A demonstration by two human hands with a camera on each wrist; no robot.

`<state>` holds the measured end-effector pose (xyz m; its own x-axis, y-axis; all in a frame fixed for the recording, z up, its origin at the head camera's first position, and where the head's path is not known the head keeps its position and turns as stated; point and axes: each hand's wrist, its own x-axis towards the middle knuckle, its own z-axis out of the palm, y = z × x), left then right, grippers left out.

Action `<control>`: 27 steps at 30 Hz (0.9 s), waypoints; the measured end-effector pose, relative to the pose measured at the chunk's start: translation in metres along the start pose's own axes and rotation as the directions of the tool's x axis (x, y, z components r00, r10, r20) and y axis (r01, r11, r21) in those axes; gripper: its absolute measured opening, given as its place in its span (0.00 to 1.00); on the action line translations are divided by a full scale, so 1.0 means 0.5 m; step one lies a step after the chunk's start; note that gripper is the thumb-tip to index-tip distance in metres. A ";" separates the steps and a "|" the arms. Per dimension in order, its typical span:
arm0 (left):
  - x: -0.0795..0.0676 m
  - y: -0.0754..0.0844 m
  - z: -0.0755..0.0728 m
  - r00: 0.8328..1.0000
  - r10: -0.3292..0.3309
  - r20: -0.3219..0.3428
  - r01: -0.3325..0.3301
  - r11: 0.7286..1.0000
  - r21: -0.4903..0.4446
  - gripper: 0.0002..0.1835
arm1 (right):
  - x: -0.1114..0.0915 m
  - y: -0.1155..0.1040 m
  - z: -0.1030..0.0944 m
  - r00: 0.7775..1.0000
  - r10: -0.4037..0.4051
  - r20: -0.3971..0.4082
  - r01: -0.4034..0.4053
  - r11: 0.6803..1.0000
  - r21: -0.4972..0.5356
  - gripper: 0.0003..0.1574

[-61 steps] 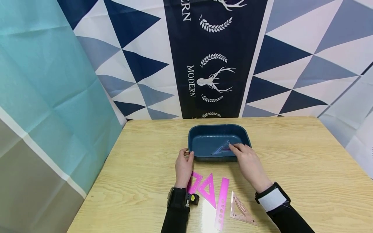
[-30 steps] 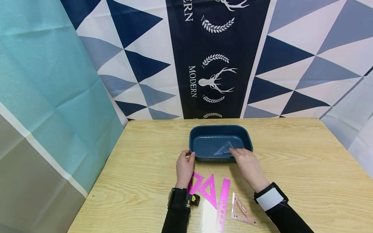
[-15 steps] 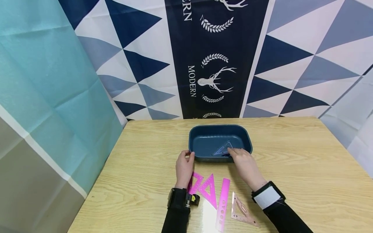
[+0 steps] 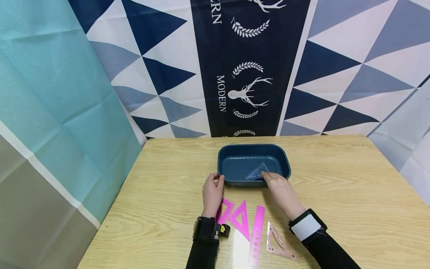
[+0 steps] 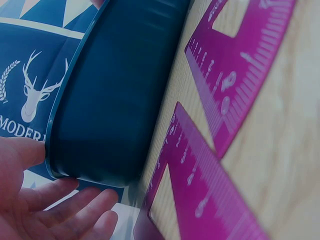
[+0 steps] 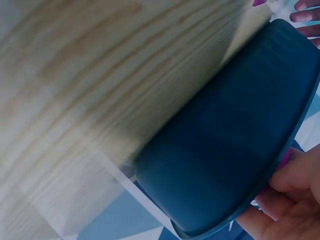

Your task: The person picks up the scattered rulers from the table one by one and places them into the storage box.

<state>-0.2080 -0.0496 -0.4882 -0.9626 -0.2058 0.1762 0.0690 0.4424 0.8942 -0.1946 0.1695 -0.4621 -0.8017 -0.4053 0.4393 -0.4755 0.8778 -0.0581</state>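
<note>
A dark blue plastic tray [image 4: 235,164] stands near the table's far edge. At its front left corner my left hand [image 4: 212,194] holds the rim between thumb and fingers. My right hand [image 4: 282,192] reaches over the front rim. Its fingers and thumb pinch a magenta plastic piece [image 6: 285,159], of which just a sliver shows beside the rim; its shape is hidden. A clear bluish set square [image 4: 256,172] lies inside the tray by the right fingertips. Below the left hand are a pink set square [image 4: 244,224] and another angular pink piece [image 4: 227,210], partly covered by the wrist.
A pink ruler [image 4: 256,235] with cut-out shapes and a clear pinkish set square [image 4: 279,244] lie on the wooden table [image 4: 161,209] between my forearms. A patterned cloth [image 4: 245,67] hangs behind the far edge, a teal one [image 4: 64,86] at left.
My right hand has shifted slightly left and toward me along the tray's front rim. Purple colour seen by its fingertips earlier is now mostly hidden. The left hand and tray keep their place.
</note>
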 end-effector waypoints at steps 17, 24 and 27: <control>-0.001 0.003 -0.001 1.000 0.003 -0.009 -0.003 1.000 0.013 0.16 | 0.000 0.000 0.005 1.000 0.001 -0.016 -0.001 1.000 -0.003 0.22; -0.002 0.006 -0.001 1.000 -0.004 -0.002 0.004 1.000 0.010 0.17 | -0.003 -0.002 -0.001 0.999 -0.002 -0.037 0.002 1.000 0.001 0.21; -0.002 0.005 -0.001 1.000 -0.006 -0.006 0.007 1.000 0.016 0.17 | -0.004 -0.004 -0.007 0.999 -0.005 -0.047 0.005 1.000 0.005 0.22</control>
<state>-0.2066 -0.0489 -0.4856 -0.9616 -0.2136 0.1727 0.0586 0.4545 0.8888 -0.1906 0.1696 -0.4596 -0.7815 -0.3970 0.4813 -0.4813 0.8745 -0.0603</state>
